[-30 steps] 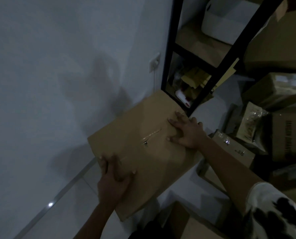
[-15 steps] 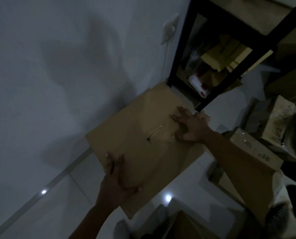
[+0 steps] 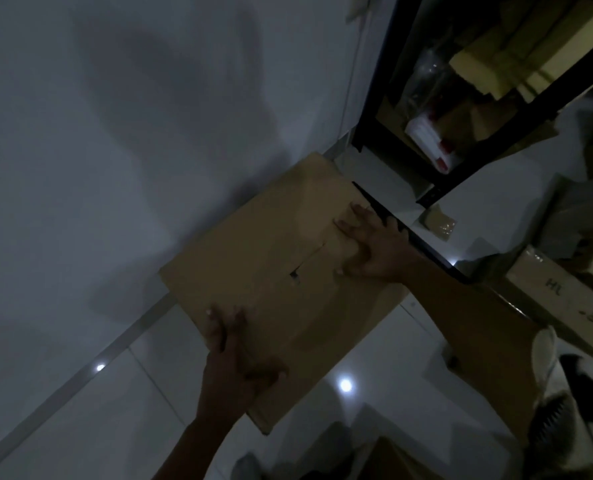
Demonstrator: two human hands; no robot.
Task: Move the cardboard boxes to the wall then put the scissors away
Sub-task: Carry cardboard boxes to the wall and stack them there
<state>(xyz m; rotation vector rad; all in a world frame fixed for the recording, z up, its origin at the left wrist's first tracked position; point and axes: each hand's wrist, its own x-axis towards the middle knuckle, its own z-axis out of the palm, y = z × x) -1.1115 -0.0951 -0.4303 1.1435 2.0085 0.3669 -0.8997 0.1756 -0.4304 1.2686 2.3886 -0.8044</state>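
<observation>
A large flat brown cardboard box [image 3: 271,265] lies tilted in the middle of the view, its far edge against the white wall [image 3: 115,150]. My left hand [image 3: 234,358] holds its near left edge, fingers spread on top and thumb out to the right. My right hand [image 3: 371,244] presses flat on the box's top near the right edge, fingers spread. A taped seam runs along the top between my hands. No scissors are in view.
A black metal shelf rack [image 3: 385,109] with packets and cartons stands at the upper right, close to the box's far corner. More cardboard boxes [image 3: 565,306] crowd the right side. Another box [image 3: 402,459] sits at the bottom. White tiled floor [image 3: 91,420] lies at the lower left.
The box has sunk lower toward the floor by the wall, and my view has tipped down. Both hands have kept their places on it.
</observation>
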